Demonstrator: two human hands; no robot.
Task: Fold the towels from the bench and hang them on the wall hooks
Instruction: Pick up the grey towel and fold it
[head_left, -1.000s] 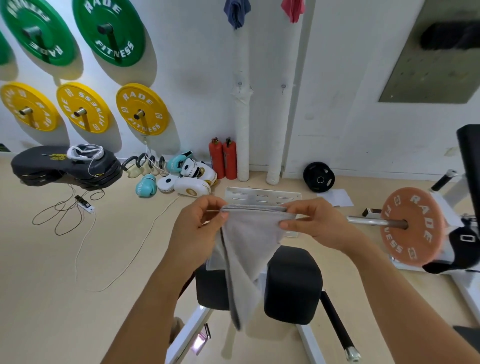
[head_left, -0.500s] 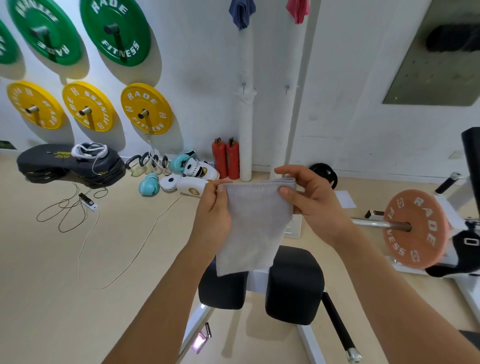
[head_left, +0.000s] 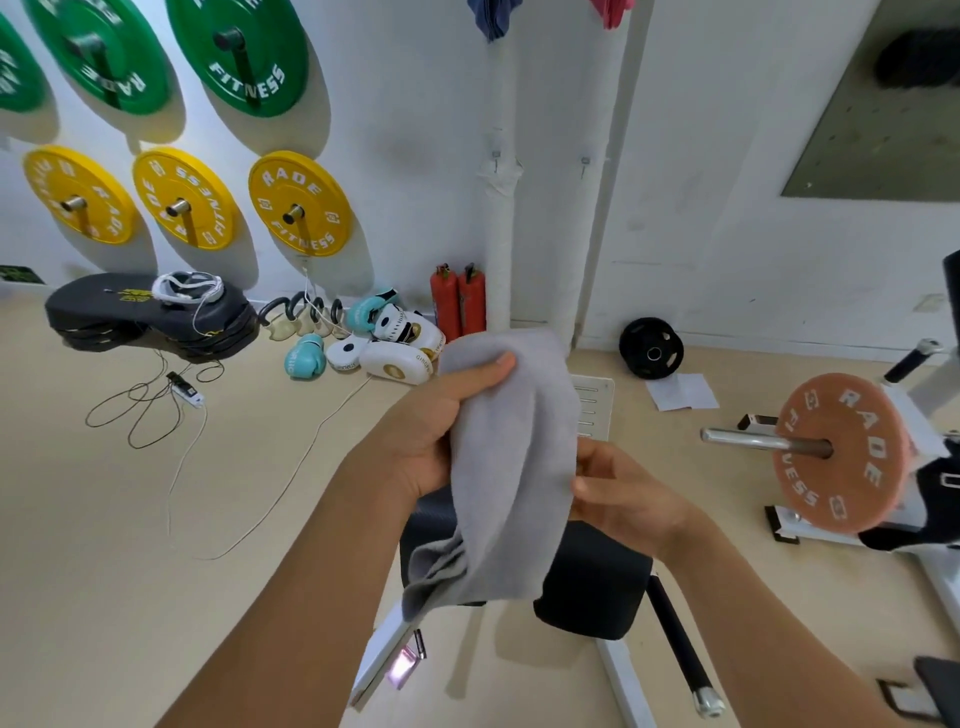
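Left hand (head_left: 436, 441) grips the grey towel (head_left: 511, 467) at its top; it hangs lengthwise below, right hand (head_left: 623, 499) pinching its side edge

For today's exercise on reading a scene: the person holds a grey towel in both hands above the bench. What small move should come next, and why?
Probably lift the grey towel toward the bare wall hook. The left hand grips its bunched top and the right hand pinches its edge, while a blue towel already hangs higher up.

"RADE FITNESS" on yellow plate (head_left: 300, 203)
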